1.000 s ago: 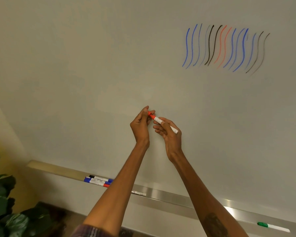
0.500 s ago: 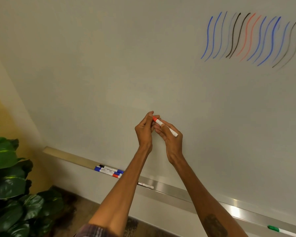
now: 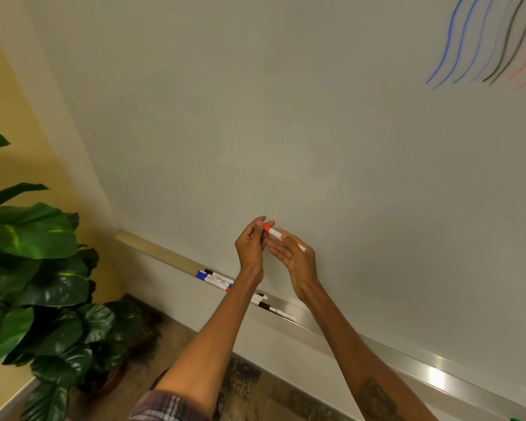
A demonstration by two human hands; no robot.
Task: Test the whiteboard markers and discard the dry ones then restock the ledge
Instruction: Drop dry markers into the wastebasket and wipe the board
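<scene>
Head view: red marker (image 3: 275, 233) held up close to whiteboard (image 3: 286, 117), above ledge (image 3: 316, 322); left hand (image 3: 251, 247) pinches its red cap end; right hand (image 3: 298, 262) holds barrel under thumb, other fingers loosely extended; several markers (image 3: 214, 278) lie on ledge; wavy test strokes (image 3: 480, 53) upper right.

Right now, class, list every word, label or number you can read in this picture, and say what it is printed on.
On the red marker: print, too blurred to read.
On the ledge markers: print, too small to read.
On the whiteboard: only wavy lines, no words.
</scene>
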